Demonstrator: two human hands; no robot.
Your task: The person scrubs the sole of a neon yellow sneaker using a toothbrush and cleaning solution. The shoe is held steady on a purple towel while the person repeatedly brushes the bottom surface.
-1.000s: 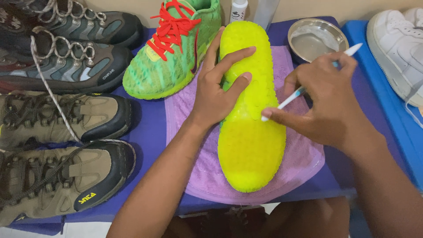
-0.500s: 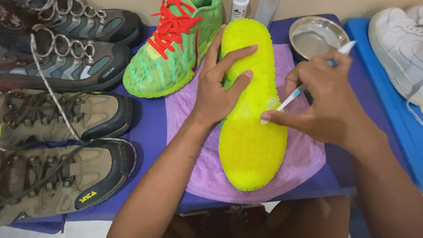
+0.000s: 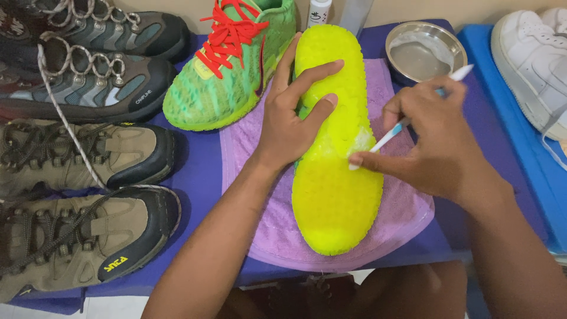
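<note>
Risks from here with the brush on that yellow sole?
1. The left hand alone steadies the upturned yellow sole; it lies on a soft purple towel, so it could roll under brush pressure.
2. Foam shows where the toothbrush meets the sole; it may drip past the towel onto the purple cloth beside the tan hiking boots.
3. The right hand works close to the steel bowl of liquid; a back-stroke might tip it.

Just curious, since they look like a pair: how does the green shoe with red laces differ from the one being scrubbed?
The laced shoe stands upright on the purple cloth, untouched; the scrubbed shoe lies sole-up on a pink towel, steadied by the left hand while the right hand works a brush on it. Both show green.
</note>
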